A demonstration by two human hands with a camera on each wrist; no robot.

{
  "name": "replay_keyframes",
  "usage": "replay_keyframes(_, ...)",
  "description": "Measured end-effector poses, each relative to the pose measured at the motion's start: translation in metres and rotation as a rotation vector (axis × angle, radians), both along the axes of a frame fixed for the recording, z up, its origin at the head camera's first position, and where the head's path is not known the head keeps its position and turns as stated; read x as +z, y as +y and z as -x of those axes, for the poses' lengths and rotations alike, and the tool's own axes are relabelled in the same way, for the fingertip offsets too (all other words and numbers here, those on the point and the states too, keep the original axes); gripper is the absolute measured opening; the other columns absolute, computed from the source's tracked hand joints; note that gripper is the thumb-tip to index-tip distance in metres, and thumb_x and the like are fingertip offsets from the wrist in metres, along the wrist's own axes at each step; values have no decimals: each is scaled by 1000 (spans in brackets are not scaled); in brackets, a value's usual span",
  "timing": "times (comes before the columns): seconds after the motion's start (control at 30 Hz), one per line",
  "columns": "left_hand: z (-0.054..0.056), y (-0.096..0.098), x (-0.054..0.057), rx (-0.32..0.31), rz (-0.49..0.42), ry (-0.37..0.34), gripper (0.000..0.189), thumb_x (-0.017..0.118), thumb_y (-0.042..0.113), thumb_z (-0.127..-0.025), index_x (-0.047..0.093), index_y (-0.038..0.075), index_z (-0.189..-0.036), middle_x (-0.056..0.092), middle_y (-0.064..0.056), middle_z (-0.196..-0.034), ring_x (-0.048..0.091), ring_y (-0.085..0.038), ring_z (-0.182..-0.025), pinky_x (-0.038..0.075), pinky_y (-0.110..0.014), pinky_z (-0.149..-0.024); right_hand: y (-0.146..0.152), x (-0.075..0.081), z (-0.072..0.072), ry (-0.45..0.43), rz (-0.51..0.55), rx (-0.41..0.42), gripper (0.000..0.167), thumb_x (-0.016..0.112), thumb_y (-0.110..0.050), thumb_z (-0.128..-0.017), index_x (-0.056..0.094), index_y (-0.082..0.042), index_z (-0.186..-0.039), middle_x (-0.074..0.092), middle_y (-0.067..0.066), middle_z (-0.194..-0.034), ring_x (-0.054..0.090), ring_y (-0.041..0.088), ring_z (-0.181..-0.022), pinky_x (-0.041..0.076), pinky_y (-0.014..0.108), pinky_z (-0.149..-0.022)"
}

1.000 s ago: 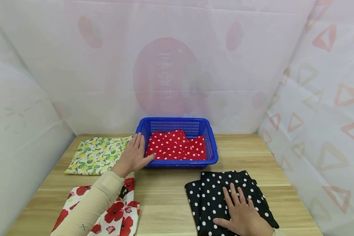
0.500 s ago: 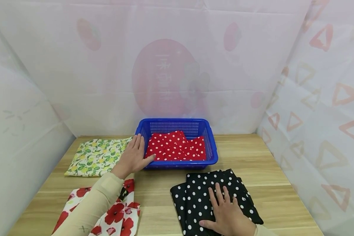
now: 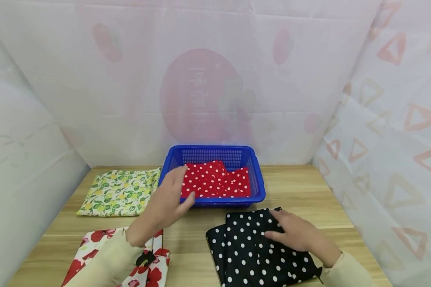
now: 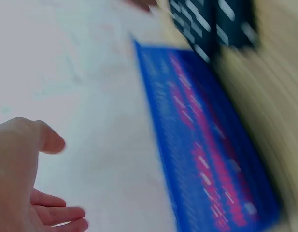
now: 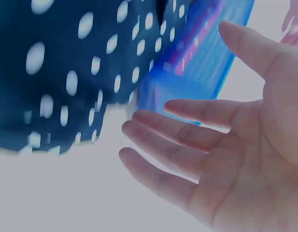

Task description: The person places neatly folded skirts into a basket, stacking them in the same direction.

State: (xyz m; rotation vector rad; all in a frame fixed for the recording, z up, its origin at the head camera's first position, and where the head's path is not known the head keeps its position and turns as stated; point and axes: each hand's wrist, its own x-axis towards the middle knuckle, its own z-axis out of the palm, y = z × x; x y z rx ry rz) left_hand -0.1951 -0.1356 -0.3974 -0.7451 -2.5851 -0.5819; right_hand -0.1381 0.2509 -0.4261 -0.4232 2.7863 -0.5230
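Observation:
My left hand (image 3: 165, 199) hovers by the front left corner of a blue plastic basket (image 3: 260, 179), fingers extended and nothing in them. Inside the basket lies folded red cloth with white dots (image 3: 215, 179). Folded black cloth with white dots (image 3: 244, 247) lies on the table in front of the basket. Above its right part is my right hand (image 3: 298, 233), turned sideways. The right wrist view shows that palm (image 5: 245, 159) bare, fingers spread beside the black cloth (image 5: 86, 63). In the left wrist view, the left hand (image 4: 23, 164) is apart from the blurred basket (image 4: 158, 121).
Folded lemon-print cloth (image 3: 118, 193) lies left of the basket. Nearer, partly under the left forearm, is white cloth with red poppies (image 3: 93, 247). Printed white sheets (image 3: 129, 87) wall the wooden table (image 3: 291, 183) at the back and both sides.
The black dotted cloth slid left under my right hand, which then lifted off it and turned sideways. My left hand came off the basket's left rim and moved slightly nearer.

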Motion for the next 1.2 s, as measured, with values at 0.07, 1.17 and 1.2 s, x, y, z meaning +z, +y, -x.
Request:
replay_keyframes(0.07,-18,7,10,-47,-32,-29,71,68,32,-100,43,-4,-156,53,-22,-155,52,-40,-144,51,-55,-114,13,5,5,23,21,-12,82,69,-52,-99,50,11,-149,61,31,-144,59,49,-135,46,65,-113)
replay_keyframes(1.17,-57,48,-88,-82,-697,-1397,36,64,17,-100,58,-12,-121,70,-20,-112,73,-21,-92,66,-39,-87,69,-46,-4,-281,334,-349,50,71,-38,-100,48,-18,-61,43,-8,-53,42,8,-49,39,23,-49)
replay_keyframes(1.2,-58,49,-90,-94,-691,-1392,32,65,16,-100,60,-10,-118,70,-19,-110,73,-20,-91,66,-39,-87,70,-47,-4,-296,348,-346,46,71,-37,-100,51,-16,-64,44,-8,-55,42,8,-50,39,23,-49)
